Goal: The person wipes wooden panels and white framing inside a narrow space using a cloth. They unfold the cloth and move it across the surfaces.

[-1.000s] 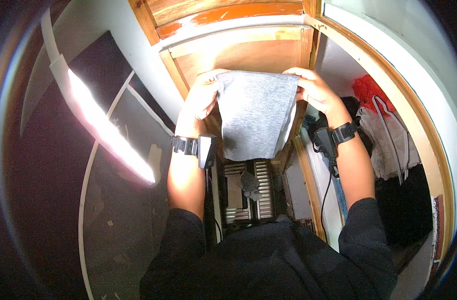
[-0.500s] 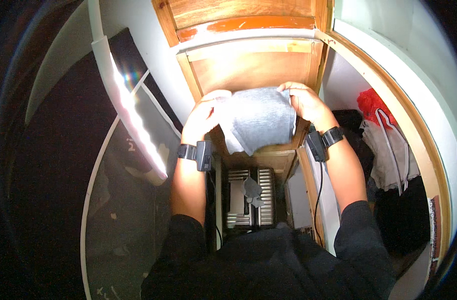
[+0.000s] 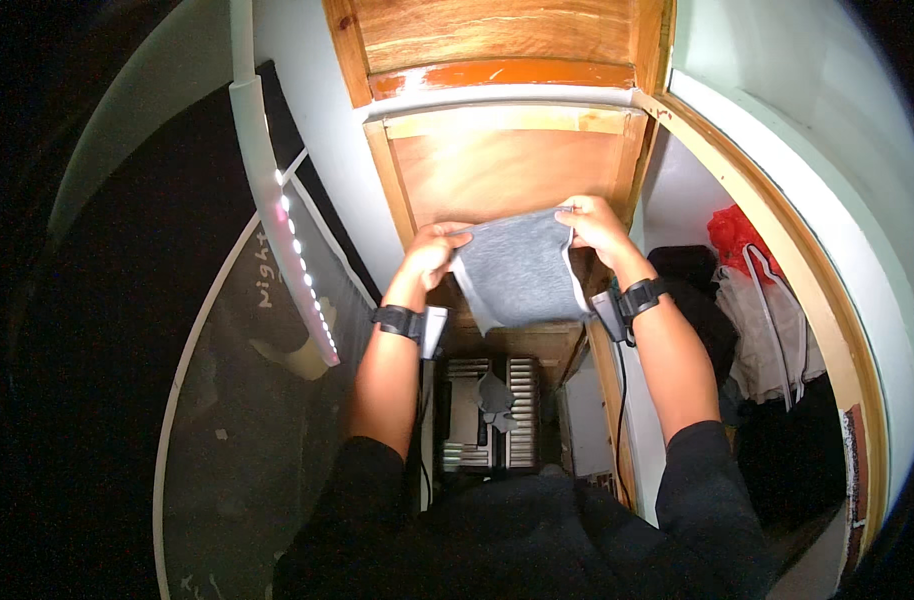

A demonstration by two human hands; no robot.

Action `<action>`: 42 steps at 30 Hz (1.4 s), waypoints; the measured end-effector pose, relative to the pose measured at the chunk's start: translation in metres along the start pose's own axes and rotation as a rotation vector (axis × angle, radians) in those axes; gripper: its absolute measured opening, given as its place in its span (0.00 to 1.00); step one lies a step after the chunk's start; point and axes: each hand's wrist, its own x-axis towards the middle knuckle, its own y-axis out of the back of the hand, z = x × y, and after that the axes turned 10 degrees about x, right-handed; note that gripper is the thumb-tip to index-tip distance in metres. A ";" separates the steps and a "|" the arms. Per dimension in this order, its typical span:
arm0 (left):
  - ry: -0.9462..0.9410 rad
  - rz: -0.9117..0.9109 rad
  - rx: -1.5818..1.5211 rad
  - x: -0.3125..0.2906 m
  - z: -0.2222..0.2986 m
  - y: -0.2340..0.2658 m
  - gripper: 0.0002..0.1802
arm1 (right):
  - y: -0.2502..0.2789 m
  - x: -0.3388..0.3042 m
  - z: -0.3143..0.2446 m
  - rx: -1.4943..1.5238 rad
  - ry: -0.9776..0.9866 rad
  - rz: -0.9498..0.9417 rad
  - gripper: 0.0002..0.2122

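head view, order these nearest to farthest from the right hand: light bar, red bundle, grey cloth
1. Grey cloth: held by the right hand
2. Red bundle: off to its right
3. Light bar: far over, picture's left

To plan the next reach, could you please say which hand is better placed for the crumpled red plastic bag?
Probably the right hand: it's nearer the bag, though it and the left hand hold spread grey fabric.

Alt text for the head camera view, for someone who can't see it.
The left hand and right hand hold up a gray cloth by its upper corners before a wooden panel. A light strip shows at left, a red bundle at right.
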 end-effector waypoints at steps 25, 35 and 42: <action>-0.274 -0.319 -0.117 -0.047 0.054 -0.055 0.26 | -0.053 -0.038 0.031 0.753 0.127 -0.400 0.31; 0.183 -0.406 -0.584 -0.018 0.010 -0.073 0.30 | -0.032 -0.030 0.010 0.736 -0.141 -0.280 0.11; 0.273 -0.434 -0.329 -0.014 -0.016 -0.091 0.21 | -0.009 -0.012 0.037 0.082 -0.057 -0.012 0.11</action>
